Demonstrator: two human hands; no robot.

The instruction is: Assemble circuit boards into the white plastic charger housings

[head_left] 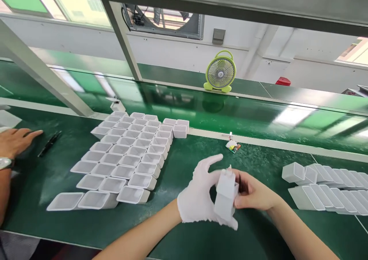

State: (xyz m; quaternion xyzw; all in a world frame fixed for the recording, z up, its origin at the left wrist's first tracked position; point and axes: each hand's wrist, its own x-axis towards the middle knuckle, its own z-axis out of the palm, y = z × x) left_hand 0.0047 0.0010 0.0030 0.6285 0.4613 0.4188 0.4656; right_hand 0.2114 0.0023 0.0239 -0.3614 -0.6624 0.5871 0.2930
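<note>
A white plastic piece is between my two hands over the green table, right of the middle. My left hand wears a white glove; its thumb and fingers curve round the piece from the left and below, with the index finger stretched out. Bare, my right hand pinches the piece from the right side. Something dark shows between its fingers, too small to name. Beyond my hands lies a small circuit board with a white part on it.
Rows of open white boxes cover the left middle of the green table. More white boxes lie at the right. Another person's hand rests by a black tool. A green fan stands behind.
</note>
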